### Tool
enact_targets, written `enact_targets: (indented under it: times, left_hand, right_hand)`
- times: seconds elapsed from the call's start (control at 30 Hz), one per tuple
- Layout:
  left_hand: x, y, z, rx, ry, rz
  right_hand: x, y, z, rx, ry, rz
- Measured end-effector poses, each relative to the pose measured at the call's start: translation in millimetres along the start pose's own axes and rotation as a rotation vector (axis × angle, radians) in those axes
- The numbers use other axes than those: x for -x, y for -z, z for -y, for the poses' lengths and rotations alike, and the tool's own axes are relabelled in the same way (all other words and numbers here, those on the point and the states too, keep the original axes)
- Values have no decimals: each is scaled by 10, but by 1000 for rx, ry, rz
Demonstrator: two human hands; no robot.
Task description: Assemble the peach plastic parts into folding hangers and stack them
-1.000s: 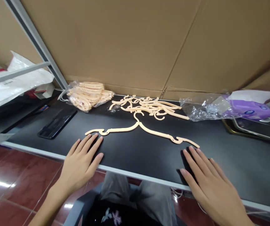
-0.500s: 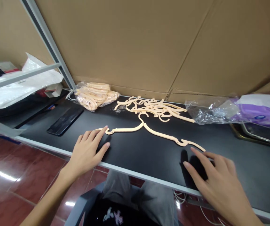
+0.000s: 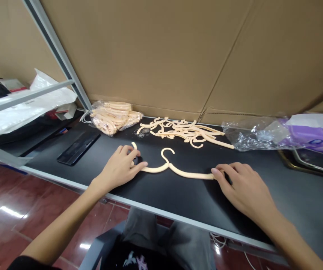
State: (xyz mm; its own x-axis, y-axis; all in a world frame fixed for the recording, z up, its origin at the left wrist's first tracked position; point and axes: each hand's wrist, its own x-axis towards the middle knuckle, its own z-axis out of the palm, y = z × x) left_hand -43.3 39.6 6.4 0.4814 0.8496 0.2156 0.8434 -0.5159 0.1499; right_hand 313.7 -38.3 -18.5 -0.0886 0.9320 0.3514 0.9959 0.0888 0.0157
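Note:
A cream plastic clothes hanger (image 3: 175,171) lies on the black tabletop (image 3: 178,195), hook pointing away from me. My left hand (image 3: 120,168) is curled over its left arm, fingers closed around that end. My right hand (image 3: 242,185) covers the right end, fingers bent and closed on it. The outer tips of the hanger are hidden under both hands.
A loose heap of cream hanger pieces (image 3: 184,131) lies behind the hanger. A clear bag of more pieces (image 3: 112,116) sits at the back left, a black phone (image 3: 78,147) left of my hand. Crumpled plastic (image 3: 251,133) and a purple pack (image 3: 312,137) lie right. Cardboard (image 3: 178,52) walls the back.
Both hands went from lying flat near the table edge to gripping the hanger's ends. The hanger has come closer to me and looks shorter between the hands.

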Motion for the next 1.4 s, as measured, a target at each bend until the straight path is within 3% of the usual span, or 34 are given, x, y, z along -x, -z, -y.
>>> enact_targets:
  times: [0.2, 0.33, 0.47, 0.73, 0.93, 1.07, 1.4]
  left_hand:
    - [-64, 24, -98, 269, -170, 135]
    - [-46, 20, -121, 399, -270, 159]
    - [-5, -26, -168, 481, -358, 108]
    - [19, -97, -211, 433, -485, 1]
    - [30, -99, -223, 392, -499, -17]
    - [40, -87, -231, 373, -484, -3]
    - [52, -39, -229, 482, -471, 24]
  right_hand:
    - [34, -80, -30, -91, 15, -46]
    - [52, -97, -45, -131, 16, -54]
    - [45, -97, -37, -152, 17, -71]
    - [44, -74, 23, -375, 96, -42]
    - [47, 44, 189, -598, 259, 77]
    - [42, 68, 260, -663, 350, 71]
    - [59, 87, 249, -779, 303, 42]
